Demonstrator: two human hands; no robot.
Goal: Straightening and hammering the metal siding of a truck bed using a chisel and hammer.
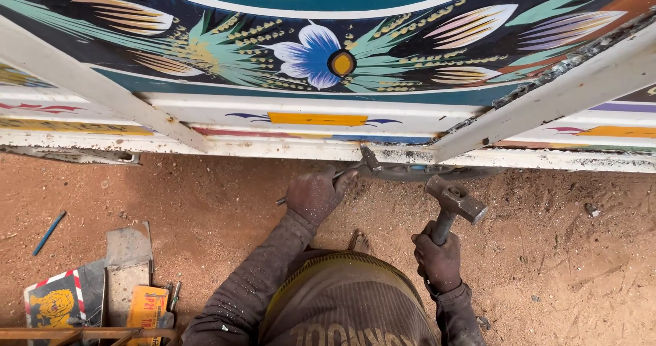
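Right hand fingers grip a hammer; left hand fingers clasp a chisel just beyond, against the painted panel.

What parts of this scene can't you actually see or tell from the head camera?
- Chisel shaft: partly hidden inside the left hand.
- Hammer handle end: covered by the right hand.
- Chisel tip's contact with the panel: too small to tell.
- Packets: cut off by the bottom edge.

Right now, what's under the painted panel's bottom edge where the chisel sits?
Under the panel, the chisel tip meets a dark curved metal piece above sandy ground. The left hand covers the chisel's shaft; the space behind the edge is hidden.
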